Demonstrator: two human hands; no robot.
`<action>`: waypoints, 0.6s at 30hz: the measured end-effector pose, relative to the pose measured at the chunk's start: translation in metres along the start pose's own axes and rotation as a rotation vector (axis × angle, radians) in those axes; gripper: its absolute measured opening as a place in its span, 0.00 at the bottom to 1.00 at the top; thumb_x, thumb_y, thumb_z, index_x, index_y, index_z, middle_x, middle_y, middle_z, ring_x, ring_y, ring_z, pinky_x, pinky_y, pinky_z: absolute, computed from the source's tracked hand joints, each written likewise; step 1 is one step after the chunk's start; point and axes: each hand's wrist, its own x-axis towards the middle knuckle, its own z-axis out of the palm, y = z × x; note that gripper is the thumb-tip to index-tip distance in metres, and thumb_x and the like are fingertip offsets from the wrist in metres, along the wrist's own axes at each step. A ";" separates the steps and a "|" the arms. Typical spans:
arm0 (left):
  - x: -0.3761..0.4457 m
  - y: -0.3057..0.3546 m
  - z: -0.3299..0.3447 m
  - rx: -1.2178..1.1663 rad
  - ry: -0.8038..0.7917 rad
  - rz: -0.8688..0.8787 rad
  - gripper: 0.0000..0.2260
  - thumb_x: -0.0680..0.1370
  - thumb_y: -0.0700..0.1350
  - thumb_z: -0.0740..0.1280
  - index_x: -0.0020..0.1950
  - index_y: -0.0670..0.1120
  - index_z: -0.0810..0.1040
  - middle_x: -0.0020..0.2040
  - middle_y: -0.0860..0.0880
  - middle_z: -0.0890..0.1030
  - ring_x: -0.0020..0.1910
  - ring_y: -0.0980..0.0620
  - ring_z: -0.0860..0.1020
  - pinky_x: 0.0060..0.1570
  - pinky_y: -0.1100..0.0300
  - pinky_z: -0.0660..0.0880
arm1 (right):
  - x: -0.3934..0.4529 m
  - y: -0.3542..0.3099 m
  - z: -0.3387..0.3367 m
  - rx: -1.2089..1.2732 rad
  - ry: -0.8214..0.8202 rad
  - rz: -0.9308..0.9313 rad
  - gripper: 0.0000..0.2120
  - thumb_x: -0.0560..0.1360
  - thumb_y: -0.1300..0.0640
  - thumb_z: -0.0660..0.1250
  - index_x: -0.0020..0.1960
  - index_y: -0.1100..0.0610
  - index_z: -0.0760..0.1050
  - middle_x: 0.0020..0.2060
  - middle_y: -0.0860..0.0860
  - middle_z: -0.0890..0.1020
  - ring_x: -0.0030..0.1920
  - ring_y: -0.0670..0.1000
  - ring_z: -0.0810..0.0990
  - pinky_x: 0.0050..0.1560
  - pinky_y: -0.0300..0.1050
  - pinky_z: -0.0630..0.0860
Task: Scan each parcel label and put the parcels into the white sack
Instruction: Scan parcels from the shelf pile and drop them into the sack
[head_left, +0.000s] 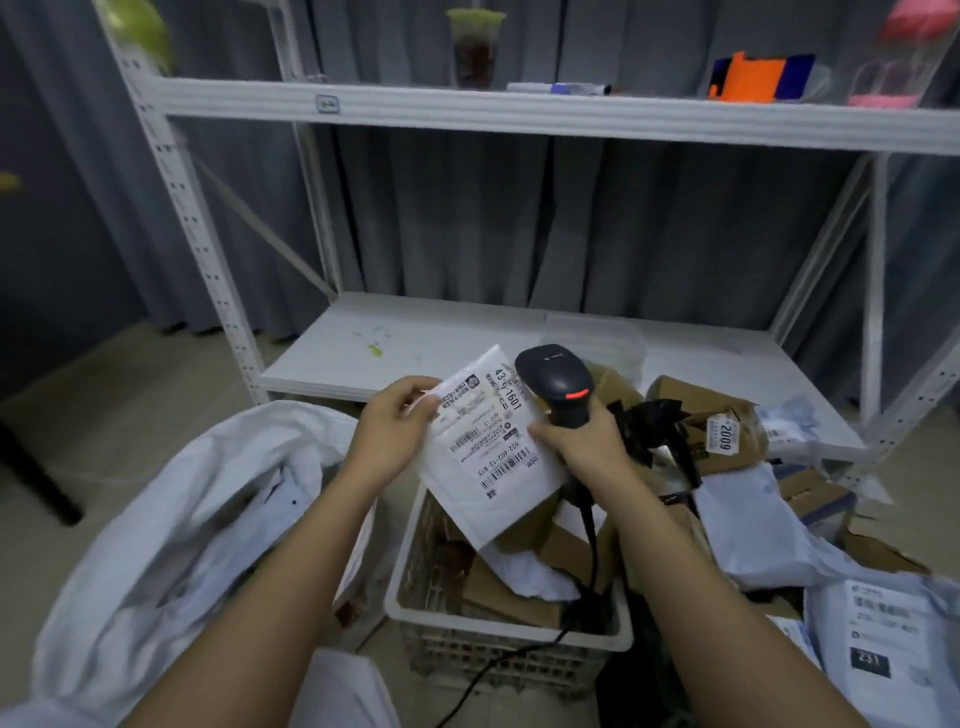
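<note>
Since this mailer (488, 452) over the crate (415, 597) looks light and floppy, my left hand (395, 421) pinches its top corner, my right hand (582, 441) grips the scanner (558, 384) and steadies its edge; sack (171, 519) sits left

Left hand (387, 431) and right hand (576, 447): both forearms extended forward, bare; fingers of each curled in a grip, thumbs uppermost.
</note>
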 end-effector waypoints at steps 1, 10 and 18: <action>-0.002 -0.001 -0.008 -0.015 0.021 -0.006 0.07 0.78 0.39 0.67 0.49 0.51 0.80 0.44 0.52 0.81 0.44 0.55 0.79 0.50 0.57 0.74 | -0.001 -0.002 0.007 0.013 -0.002 0.009 0.18 0.70 0.66 0.74 0.57 0.54 0.74 0.48 0.53 0.82 0.50 0.55 0.81 0.55 0.52 0.77; -0.031 -0.021 -0.043 -0.225 -0.013 -0.313 0.16 0.76 0.36 0.69 0.57 0.47 0.68 0.56 0.42 0.78 0.54 0.46 0.79 0.50 0.49 0.79 | -0.008 -0.019 0.052 0.188 0.087 0.097 0.19 0.70 0.65 0.74 0.58 0.63 0.75 0.43 0.53 0.81 0.40 0.53 0.80 0.36 0.43 0.74; -0.017 -0.033 -0.057 -0.164 0.203 -0.260 0.11 0.76 0.36 0.68 0.54 0.47 0.71 0.55 0.44 0.80 0.53 0.45 0.80 0.53 0.43 0.78 | -0.036 -0.016 0.050 0.051 0.028 0.001 0.12 0.72 0.61 0.72 0.55 0.58 0.76 0.38 0.51 0.79 0.37 0.49 0.76 0.39 0.43 0.72</action>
